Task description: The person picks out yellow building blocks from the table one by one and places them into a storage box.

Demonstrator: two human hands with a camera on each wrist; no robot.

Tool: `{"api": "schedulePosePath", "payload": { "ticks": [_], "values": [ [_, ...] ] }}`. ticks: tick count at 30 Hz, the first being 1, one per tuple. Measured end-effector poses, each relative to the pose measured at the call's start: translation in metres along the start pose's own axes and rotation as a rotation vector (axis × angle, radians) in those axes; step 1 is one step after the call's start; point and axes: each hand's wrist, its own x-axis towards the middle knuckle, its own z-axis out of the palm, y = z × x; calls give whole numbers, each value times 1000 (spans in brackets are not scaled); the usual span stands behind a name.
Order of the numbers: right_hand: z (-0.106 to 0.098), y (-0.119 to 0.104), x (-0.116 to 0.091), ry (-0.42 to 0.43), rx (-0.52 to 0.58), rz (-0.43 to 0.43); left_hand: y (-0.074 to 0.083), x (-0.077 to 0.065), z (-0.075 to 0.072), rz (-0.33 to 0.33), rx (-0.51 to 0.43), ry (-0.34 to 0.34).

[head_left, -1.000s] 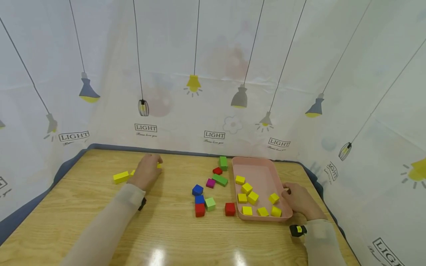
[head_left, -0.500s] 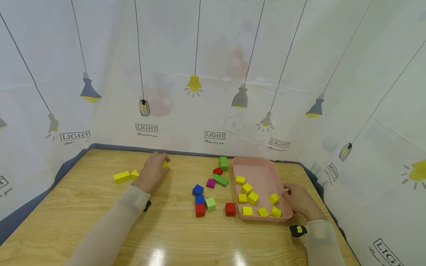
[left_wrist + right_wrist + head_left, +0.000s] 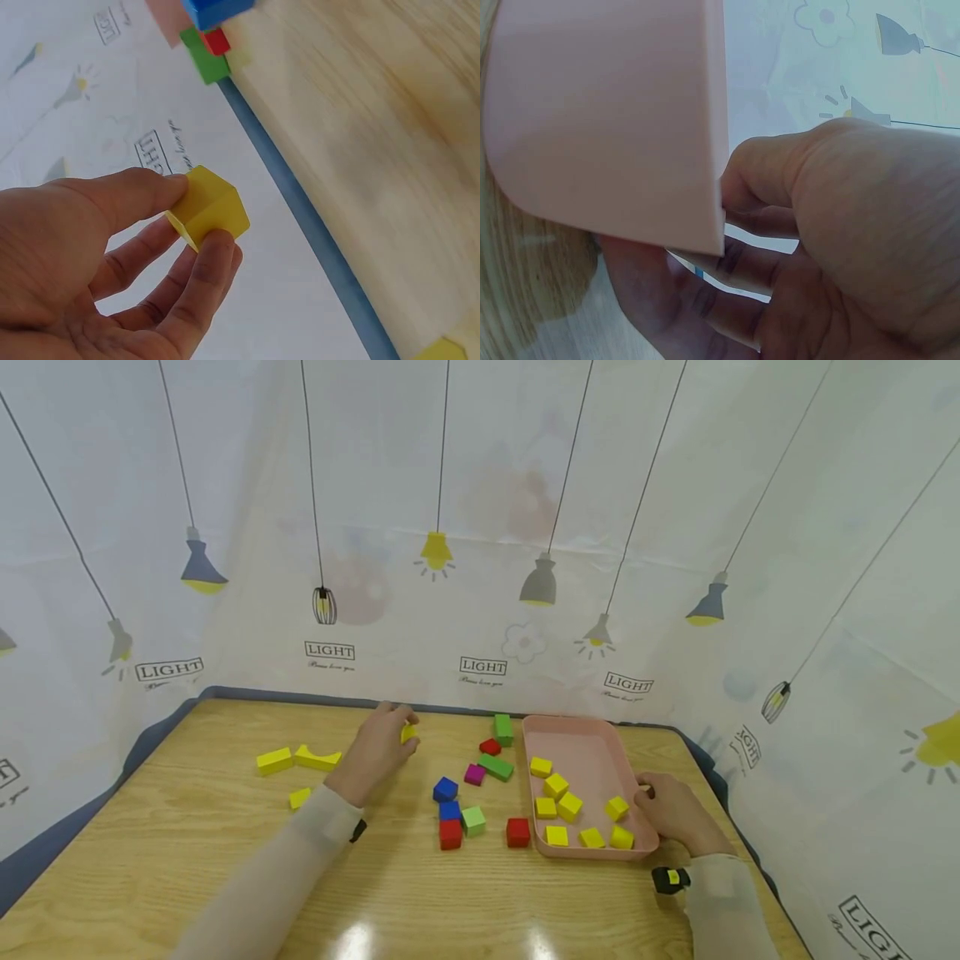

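My left hand (image 3: 372, 752) pinches a small yellow block (image 3: 214, 206) between thumb and fingertips, over the back middle of the table. Its faces are angled, as the left wrist view shows. The right hand (image 3: 684, 814) grips the right rim of a pink tray (image 3: 577, 747), thumb on the outer wall and fingers reaching beneath in the right wrist view. Several yellow blocks (image 3: 570, 807) lie in the tray, mostly toward its near end. Left of my left hand are a long yellow block (image 3: 274, 762), a yellow block with a curved notch (image 3: 318, 759) and a small yellow block (image 3: 300, 798).
Between hand and tray lie green blocks (image 3: 496, 767), a purple block (image 3: 475, 774), blue blocks (image 3: 446, 789), a pale green block (image 3: 473, 821) and red blocks (image 3: 451, 834). One red block (image 3: 517, 832) sits beside the tray. A lamp-printed curtain (image 3: 405, 635) borders the table's back edge.
My left hand has moved rightward with the yellow block, uncovering the notched yellow block and the small one behind it. The right hand and tray have stayed in place.
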Motion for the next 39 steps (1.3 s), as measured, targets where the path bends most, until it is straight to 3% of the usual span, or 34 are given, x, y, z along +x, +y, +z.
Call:
{"api": "schedulePosePath", "payload": {
  "ticks": [8,16,24,28,36,39],
  "values": [
    [1,1,0,-2,16,-5,29,3,12,54,-32,10],
    [-1,1,1,-11,16,11,66,6,27,90,-68,-39],
    [-1,-1,0,4,16,3,107,7,44,249,-85,-54],
    [-1,-2,0,3,21,8,124,7,56,288,-83,-73],
    [-1,-2,-1,2,26,14,165,-1,72,230,-143,-229],
    [0,-1,0,-4,24,21,178,-4,81,257,-111,-261]
  ]
}}
